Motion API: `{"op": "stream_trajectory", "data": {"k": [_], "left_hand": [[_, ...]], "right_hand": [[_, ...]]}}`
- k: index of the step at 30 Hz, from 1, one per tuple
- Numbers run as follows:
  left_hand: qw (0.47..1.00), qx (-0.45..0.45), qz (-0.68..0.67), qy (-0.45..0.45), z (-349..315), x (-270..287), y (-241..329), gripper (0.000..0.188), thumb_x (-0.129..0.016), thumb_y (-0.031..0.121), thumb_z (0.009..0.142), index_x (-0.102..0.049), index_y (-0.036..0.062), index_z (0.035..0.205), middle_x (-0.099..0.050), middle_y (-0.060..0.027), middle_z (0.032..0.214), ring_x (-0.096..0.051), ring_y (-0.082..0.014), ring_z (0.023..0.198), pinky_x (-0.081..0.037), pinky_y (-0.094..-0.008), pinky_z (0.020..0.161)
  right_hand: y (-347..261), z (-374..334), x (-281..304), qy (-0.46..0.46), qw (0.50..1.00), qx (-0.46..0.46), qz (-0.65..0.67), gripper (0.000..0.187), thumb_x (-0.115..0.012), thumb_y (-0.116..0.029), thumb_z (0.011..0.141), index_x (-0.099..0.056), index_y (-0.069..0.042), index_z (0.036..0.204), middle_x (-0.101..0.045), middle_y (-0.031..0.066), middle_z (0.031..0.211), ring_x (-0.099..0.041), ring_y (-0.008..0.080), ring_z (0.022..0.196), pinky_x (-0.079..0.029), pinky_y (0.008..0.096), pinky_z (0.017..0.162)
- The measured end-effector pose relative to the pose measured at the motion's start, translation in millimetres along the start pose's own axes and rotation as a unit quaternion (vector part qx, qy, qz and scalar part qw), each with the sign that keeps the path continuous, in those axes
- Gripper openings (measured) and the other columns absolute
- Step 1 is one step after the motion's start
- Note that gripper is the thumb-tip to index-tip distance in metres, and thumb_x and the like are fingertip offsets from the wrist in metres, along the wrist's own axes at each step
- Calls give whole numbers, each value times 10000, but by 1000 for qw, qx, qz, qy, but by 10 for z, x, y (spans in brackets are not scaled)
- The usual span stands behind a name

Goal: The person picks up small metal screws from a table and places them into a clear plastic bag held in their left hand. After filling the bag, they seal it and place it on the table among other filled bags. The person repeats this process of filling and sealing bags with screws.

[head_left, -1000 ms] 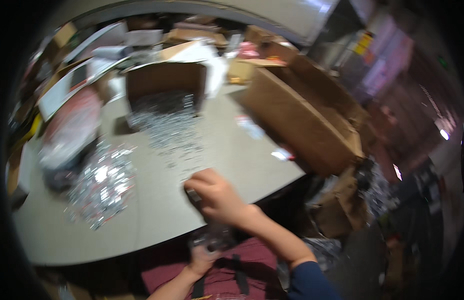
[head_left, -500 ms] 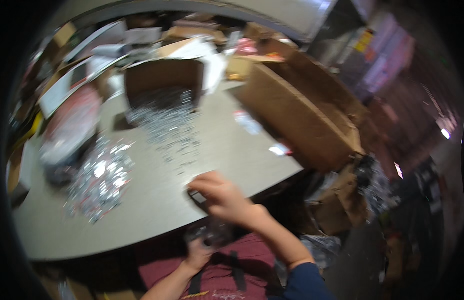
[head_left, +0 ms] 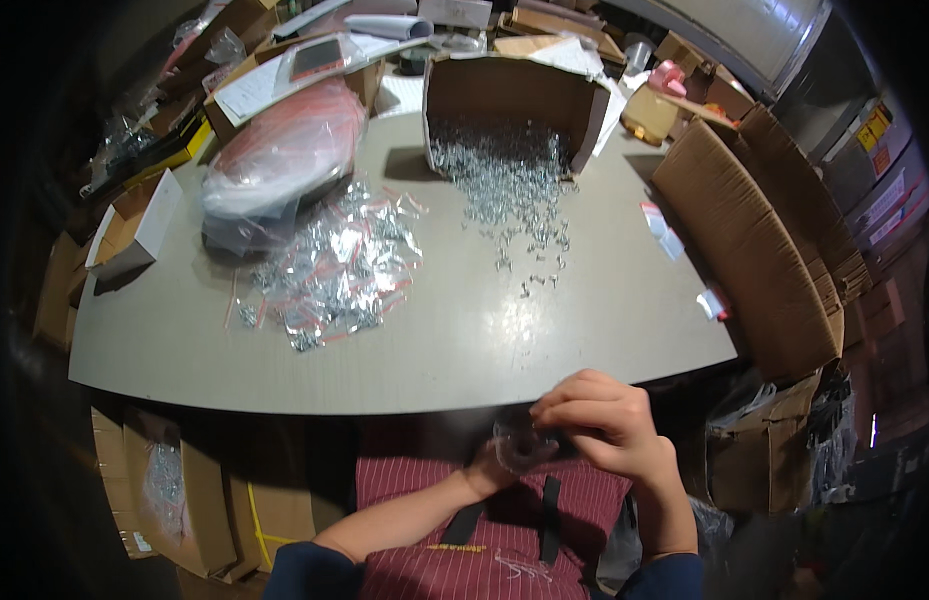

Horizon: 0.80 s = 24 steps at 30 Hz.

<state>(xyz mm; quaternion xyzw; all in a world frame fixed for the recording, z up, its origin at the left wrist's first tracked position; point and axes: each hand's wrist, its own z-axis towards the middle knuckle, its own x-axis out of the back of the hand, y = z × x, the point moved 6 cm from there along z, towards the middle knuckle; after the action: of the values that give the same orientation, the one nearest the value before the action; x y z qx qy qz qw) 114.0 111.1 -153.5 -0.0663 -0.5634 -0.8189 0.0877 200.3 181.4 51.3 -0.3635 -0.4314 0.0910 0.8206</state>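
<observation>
Honestly, the left hand [head_left: 494, 468] had its fingers wrapped round some clear plastic [head_left: 524, 452] by the table [head_left: 454, 370] edge, the right hand's [head_left: 614, 420] fingertips bunched above, pinching who-could-tell-what, so steadying that plastic probably mattered most.

Wears maroon and dark blue, lower frame.
Shows maroon garment [head_left: 504, 535] with thin pale pinstripes [head_left: 402, 463], two black straps [head_left: 550, 515], small yellow marking [head_left: 456, 548] and white looping script [head_left: 522, 568] at bottom centre; dark blue sleeves [head_left: 664, 580] to either side, ending near elbows.
</observation>
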Motion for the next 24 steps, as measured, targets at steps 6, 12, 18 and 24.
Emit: {"op": "stream_trajectory", "data": {"k": [6, 12, 18, 24], "left_hand": [[998, 13, -12, -53, -73, -55, -168, 154, -709, 165, 1029, -733, 141, 1179, -719, -93, 1007, -685, -240, 834, -575, -372, 724], [983, 118, -142, -26, 45, 0, -27, 114, -780, 126, 985, -737, 23, 964, -679, -16, 808, -611, -92, 747, -506, -295, 645], [967, 163, -156, -117, -125, 19, -128, 271, -855, 281, 938, -763, 67, 1077, -719, -28, 847, -659, -134, 804, -559, -327, 744], [918, 209, -259, -217, -519, 392, 329, 549, -986, 451, 765, -652, 63, 963, -670, 4, 868, -590, -83, 821, -496, -300, 735]], "right_hand": [[-176, -419, 97, 81, 994, -64, 25, 308, -613, 143, 626, -784, 30, 857, -790, 139, 916, -746, 262, 896, -587, 343, 797], [-121, -693, -34, 92, 992, -91, 9, 311, -601, 142, 630, -779, 24, 857, -788, 133, 913, -741, 260, 894, -580, 342, 792], [-248, -701, -38, 116, 991, -63, -2, 306, -621, 106, 624, -786, 11, 863, -788, 129, 931, -736, 271, 898, -579, 362, 796], [-637, -615, -262, -2, 998, 38, -51, 319, -708, -73, 691, -783, -18, 996, -679, 200, 1364, -591, 438, 1289, -523, 508, 1047]]}}
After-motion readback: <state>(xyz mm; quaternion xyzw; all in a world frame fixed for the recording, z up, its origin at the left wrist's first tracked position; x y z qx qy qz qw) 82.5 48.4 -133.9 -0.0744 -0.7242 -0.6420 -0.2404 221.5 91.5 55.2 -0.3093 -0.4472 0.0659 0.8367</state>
